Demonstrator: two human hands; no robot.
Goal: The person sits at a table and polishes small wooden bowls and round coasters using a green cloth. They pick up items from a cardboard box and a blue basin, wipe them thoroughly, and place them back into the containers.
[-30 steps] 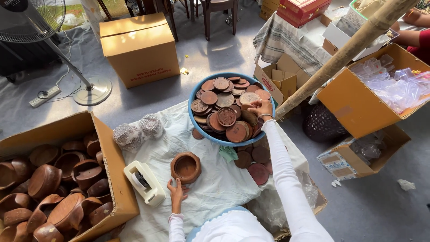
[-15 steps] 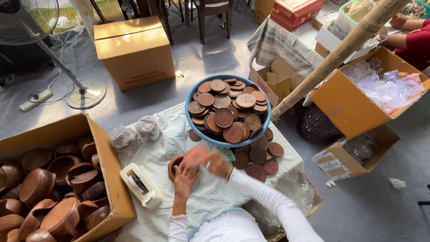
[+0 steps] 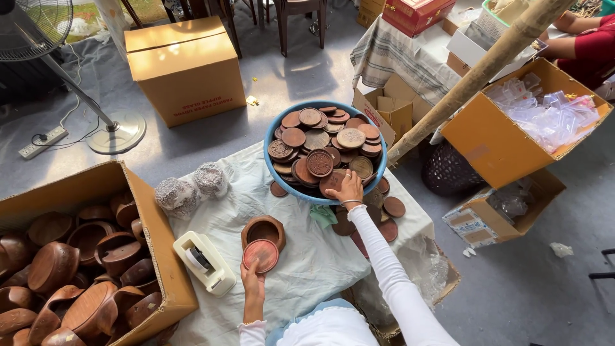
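Note:
My left hand (image 3: 252, 280) reaches over a pale cloth (image 3: 301, 275) and grips the near edge of a round reddish wooden lid (image 3: 261, 254) lying flat on it. A small brown wooden bowl (image 3: 262, 229) stands just behind that lid. My right hand (image 3: 346, 187), in a white sleeve, stretches to the near rim of a blue basin (image 3: 272, 138) heaped with round carved wooden lids (image 3: 320, 144). Its fingers curl over one lid (image 3: 332, 182) at the rim.
An open cardboard box of wooden bowls (image 3: 96, 256) sits at left, a white tape dispenser (image 3: 205, 263) beside it. Loose lids (image 3: 392, 207) lie right of the basin. A bamboo pole (image 3: 480, 70), a box of plastic bags (image 3: 532, 115), a closed carton (image 3: 186, 67), a fan base (image 3: 118, 131) and another person's red sleeve (image 3: 592, 45) surround.
Half a second ago both hands were at the bowl with a lid. Now the lid lies on the cloth under my left hand and my right hand has gone back to the basin.

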